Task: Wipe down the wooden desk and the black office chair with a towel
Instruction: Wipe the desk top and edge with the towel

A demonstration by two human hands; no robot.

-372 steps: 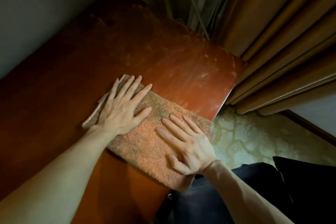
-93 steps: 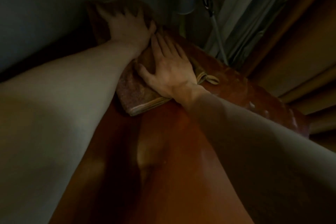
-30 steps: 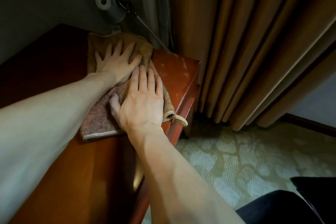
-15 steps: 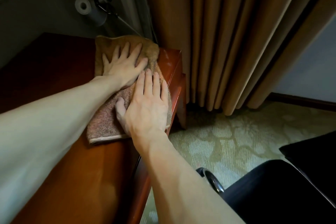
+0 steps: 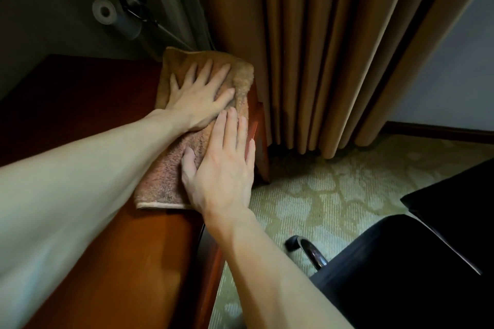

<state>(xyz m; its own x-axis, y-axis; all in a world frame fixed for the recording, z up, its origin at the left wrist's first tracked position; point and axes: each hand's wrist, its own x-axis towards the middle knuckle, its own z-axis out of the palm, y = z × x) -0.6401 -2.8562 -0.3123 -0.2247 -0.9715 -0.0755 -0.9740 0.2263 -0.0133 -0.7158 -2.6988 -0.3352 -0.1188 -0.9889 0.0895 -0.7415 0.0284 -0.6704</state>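
Observation:
A folded brownish towel [image 5: 171, 168] lies flat on the far right corner of the reddish wooden desk [image 5: 88, 104]. My left hand [image 5: 199, 100] presses on the towel's far half with fingers spread. My right hand [image 5: 220, 165] lies flat on its near half, right at the desk's right edge, little finger over the edge. The black office chair [image 5: 401, 270] stands at the lower right on the carpet, apart from both hands.
Heavy tan curtains [image 5: 334, 48] hang just past the desk's right edge. A grey lamp head [image 5: 115, 17] on a thin arm sits behind the desk's far corner by the wall. Pale patterned carpet [image 5: 320, 195] lies between desk and chair.
Both hands have slid the towel rightward to the desk's right edge over the last second. The view has swung right, showing more of the chair.

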